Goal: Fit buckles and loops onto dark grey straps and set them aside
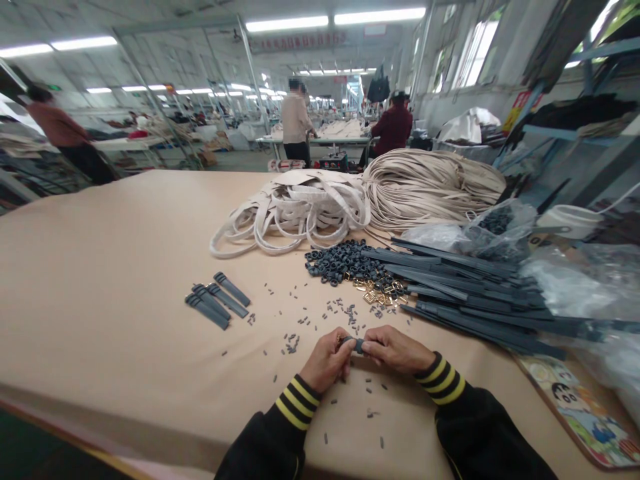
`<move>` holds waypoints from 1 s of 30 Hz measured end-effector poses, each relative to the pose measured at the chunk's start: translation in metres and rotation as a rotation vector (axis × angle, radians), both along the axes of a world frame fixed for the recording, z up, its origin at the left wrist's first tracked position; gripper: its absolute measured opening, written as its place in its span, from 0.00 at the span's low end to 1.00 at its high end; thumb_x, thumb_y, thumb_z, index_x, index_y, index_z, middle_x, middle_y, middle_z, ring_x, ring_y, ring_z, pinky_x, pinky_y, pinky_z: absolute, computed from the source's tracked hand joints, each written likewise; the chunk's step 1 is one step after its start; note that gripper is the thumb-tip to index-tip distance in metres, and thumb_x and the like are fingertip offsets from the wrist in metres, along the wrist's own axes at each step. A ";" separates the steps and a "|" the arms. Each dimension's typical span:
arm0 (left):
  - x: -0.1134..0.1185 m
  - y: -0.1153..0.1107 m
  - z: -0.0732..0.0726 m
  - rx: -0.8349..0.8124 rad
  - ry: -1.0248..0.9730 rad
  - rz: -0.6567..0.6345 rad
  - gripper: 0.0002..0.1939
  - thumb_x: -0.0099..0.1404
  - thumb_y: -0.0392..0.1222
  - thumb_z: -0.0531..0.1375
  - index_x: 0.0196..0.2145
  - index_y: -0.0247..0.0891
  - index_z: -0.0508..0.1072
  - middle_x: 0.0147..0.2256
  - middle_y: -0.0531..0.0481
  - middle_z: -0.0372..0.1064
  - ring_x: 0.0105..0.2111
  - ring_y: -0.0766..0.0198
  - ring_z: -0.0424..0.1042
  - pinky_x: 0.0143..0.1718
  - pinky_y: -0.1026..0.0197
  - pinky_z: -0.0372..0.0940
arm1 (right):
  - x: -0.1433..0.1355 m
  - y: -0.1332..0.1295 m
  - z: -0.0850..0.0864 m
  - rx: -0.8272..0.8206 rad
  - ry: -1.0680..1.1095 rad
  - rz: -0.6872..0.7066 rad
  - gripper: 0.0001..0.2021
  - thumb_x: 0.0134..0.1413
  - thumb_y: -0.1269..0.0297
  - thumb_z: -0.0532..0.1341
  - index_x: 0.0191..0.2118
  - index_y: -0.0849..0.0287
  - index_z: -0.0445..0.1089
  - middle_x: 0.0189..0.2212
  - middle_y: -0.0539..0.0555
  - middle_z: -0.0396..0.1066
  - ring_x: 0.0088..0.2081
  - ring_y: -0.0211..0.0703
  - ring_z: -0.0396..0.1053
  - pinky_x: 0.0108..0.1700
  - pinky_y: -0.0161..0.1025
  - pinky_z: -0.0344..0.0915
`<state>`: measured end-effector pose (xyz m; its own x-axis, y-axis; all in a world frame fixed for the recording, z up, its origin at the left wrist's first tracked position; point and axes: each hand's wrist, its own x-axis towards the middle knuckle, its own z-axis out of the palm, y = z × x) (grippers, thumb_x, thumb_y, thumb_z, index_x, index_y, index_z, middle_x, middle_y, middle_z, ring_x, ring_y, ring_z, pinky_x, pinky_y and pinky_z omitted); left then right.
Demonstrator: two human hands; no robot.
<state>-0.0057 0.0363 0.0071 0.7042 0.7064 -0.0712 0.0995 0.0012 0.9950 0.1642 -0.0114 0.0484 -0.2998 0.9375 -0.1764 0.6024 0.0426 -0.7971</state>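
Observation:
Near the front of the table, my left hand point(327, 360) and my right hand point(400, 350) meet with fingers pinched on a short dark grey strap point(359, 345). Most of the strap is hidden by the fingers. A gold-coloured speck shows by my left fingertips, too small to make out. Small dark scraps point(291, 344) lie scattered around both hands. Beyond my hands is a heap of dark grey strap loops point(345, 261), with gold metal buckles point(377, 292) at its near edge. Several finished-looking short straps with loops point(213, 310) lie to the left.
Long dark grey strips point(465, 280) are piled on the right, beside clear plastic bags point(565, 273) and a cartoon-printed board point(575, 407). Pale strap coils point(300, 207) and a large beige bundle point(430, 187) lie at the back of the brown-covered table point(115, 267). Several people work farther off.

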 end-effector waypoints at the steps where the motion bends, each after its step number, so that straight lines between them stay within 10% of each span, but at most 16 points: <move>1: 0.000 0.000 -0.001 0.008 0.000 -0.003 0.13 0.61 0.49 0.50 0.28 0.36 0.58 0.13 0.58 0.60 0.10 0.75 0.55 0.11 0.73 0.50 | -0.001 0.000 -0.001 -0.026 0.004 -0.010 0.16 0.56 0.62 0.49 0.20 0.63 0.60 0.15 0.47 0.60 0.18 0.29 0.55 0.23 0.28 0.52; 16: 0.003 0.013 -0.004 -0.116 -0.006 0.011 0.15 0.61 0.53 0.46 0.29 0.38 0.56 0.18 0.57 0.62 0.11 0.72 0.59 0.08 0.72 0.50 | -0.015 0.003 -0.012 -0.062 0.101 -0.122 0.13 0.57 0.61 0.47 0.26 0.62 0.60 0.20 0.49 0.66 0.16 0.29 0.58 0.20 0.27 0.54; 30: -0.157 0.220 0.017 0.244 0.437 0.544 0.20 0.49 0.56 0.56 0.29 0.35 0.65 0.16 0.61 0.60 0.18 0.73 0.61 0.23 0.68 0.59 | 0.085 -0.026 0.014 0.283 -0.339 -0.630 0.09 0.53 0.63 0.51 0.32 0.60 0.66 0.27 0.52 0.67 0.30 0.39 0.65 0.34 0.36 0.60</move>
<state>-0.1627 0.2564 0.0236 0.1938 0.9791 -0.0613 0.5354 -0.0532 0.8429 0.2493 -0.0374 0.0622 0.3338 0.9364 0.1085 0.7901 -0.2152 -0.5740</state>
